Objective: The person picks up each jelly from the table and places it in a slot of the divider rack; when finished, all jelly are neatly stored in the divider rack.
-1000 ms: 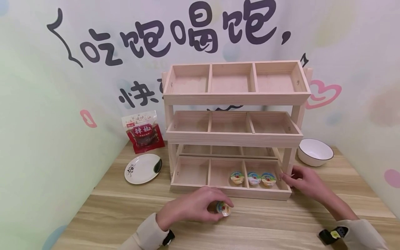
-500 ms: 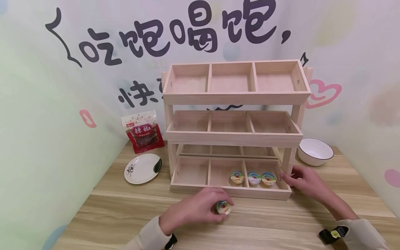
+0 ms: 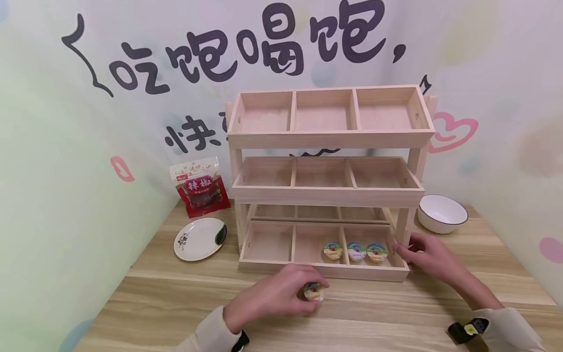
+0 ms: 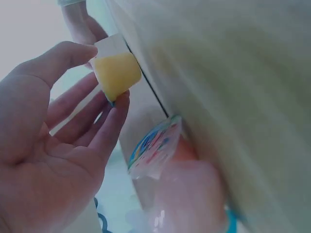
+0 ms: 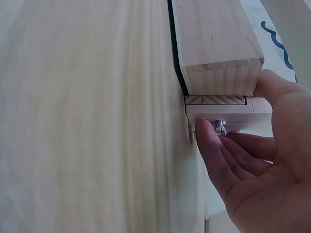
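My left hand (image 3: pixel 281 296) pinches a yellow jelly cup (image 3: pixel 314 292) between thumb and fingertips, close over the table in front of the rack. In the left wrist view the yellow cup (image 4: pixel 118 73) lies sideways to the camera, its lid edge turned toward the fingers. My right hand (image 3: pixel 433 256) grips the lower right corner of the wooden rack (image 3: pixel 327 197). In the right wrist view its thumb and fingers close around the rack's wooden end (image 5: pixel 228 109), beside a metal bolt (image 5: pixel 221 127). One jelly cup (image 3: pixel 333 251) sits in the bottom middle compartment, two jelly cups (image 3: pixel 356 252) in the right one.
Near the left wrist camera are a pale pink jelly cup (image 4: pixel 189 199) and an orange one (image 4: pixel 186 149) behind it. A plate (image 3: pixel 198 252) and a red chili bag (image 3: pixel 201 188) stand left of the rack. A white bowl (image 3: pixel 441 215) is at right.
My left hand and wrist have shifted slightly to the right, and the jelly cup has turned a little in its fingers. My right hand keeps its hold on the rack.
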Motion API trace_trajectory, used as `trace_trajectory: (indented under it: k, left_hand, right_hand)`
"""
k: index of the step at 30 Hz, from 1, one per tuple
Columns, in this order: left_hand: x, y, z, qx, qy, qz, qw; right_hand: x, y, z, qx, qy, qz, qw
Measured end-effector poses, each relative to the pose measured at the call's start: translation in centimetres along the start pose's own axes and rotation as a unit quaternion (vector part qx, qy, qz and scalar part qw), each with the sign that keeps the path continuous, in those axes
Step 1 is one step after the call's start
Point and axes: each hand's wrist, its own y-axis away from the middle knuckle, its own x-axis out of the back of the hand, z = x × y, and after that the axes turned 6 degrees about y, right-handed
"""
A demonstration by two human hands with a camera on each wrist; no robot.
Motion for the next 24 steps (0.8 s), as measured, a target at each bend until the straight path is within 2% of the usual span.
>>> trace_trajectory:
  k: [7, 12, 16, 19, 24]
  left_hand:
    - [1.9, -0.6, 0.1, 0.005, 0.007, 0.024, 0.9997]
    - [3.6, -1.7, 0.0, 0.036, 0.02, 0.051, 0.9978]
    - [4.5, -2.9, -0.8, 0.053, 0.017, 0.069, 0.996]
    - [4.8, -3.7, -1.6, 0.056, 0.007, 0.072, 0.9958]
    - [5.0, -4.6, -2.9, 0.061, 0.015, 0.056, 0.9965]
  right_hand:
    - [0.0, 0.0, 0.1, 0.0, -0.001, -0.001, 1.0]
    - [0.0, 0.0, 0.1, 0.002, -0.001, 0.001, 1.0]
    - [-0.1, 0.0, 0.2, 0.006, -0.003, 0.002, 1.0]
    - [-0.1, 0.0, 0.2, 0.006, -0.003, 0.002, 1.0]
    - [-0.1, 0.0, 0.1, 0.007, -0.003, 0.002, 1.0]
